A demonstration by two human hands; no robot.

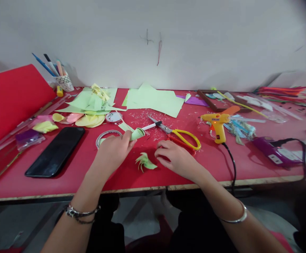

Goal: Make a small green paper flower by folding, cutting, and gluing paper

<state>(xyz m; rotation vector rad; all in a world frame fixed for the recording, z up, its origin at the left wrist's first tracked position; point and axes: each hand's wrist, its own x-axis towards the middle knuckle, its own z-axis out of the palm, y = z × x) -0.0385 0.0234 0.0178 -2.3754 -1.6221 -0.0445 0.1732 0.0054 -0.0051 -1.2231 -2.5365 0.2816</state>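
In my left hand (113,151) is a small roll of light green paper (137,133), its open end facing right; the fingers are closed around it. My right hand (177,158) hovers over the table with loosely bent, parted fingers and nothing visible in them. Between the hands lies a curled green paper piece (145,161) cut into strips. Scissors (179,135) with one yellow and one red handle rest just beyond my right hand. A white marker (152,125) with a black cap lies by the roll. Behind my left hand, a roll of tape (106,135) is partly covered.
A yellow hot glue gun (218,123) with a glowing light stands at right, its cord hanging over the edge. A purple power strip (276,151) is farther right. A black phone (56,151) lies left. Green sheets (154,100) and a pen cup (64,82) are at the back.
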